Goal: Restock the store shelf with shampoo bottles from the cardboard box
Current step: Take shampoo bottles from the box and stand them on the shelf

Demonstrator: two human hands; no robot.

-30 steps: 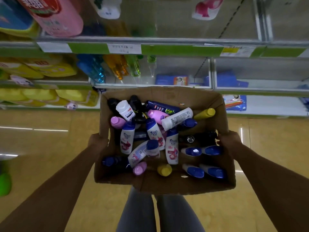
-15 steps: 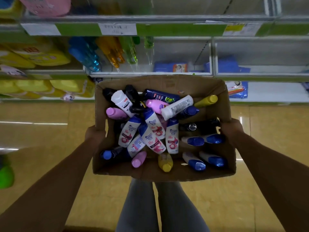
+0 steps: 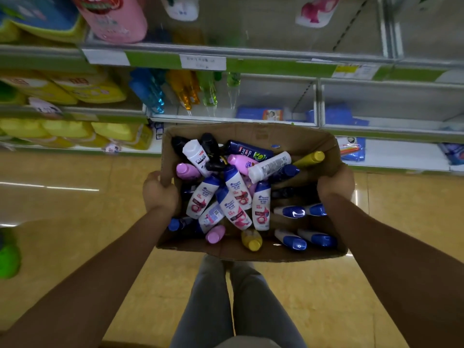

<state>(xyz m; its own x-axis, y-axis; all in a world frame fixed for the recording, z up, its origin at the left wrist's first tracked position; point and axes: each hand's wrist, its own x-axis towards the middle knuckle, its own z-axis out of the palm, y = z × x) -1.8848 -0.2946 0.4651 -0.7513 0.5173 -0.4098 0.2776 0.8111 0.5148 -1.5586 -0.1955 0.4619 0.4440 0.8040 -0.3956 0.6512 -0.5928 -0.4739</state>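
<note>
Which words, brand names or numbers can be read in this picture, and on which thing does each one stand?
"CLEAR": white bottle in the cardboard box.
"EAR", the rest hidden: dark blue bottle.
"head & shoulders", small and only just readable: white bottle with blue cap.
Shelf price tag: blurred, unreadable.
Back label of white bottle: too small.
Pink bottle on the top shelf: blurred.

Shop aisle, stocked shelves [image 3: 251, 64] (price labels [image 3: 202, 62])
</note>
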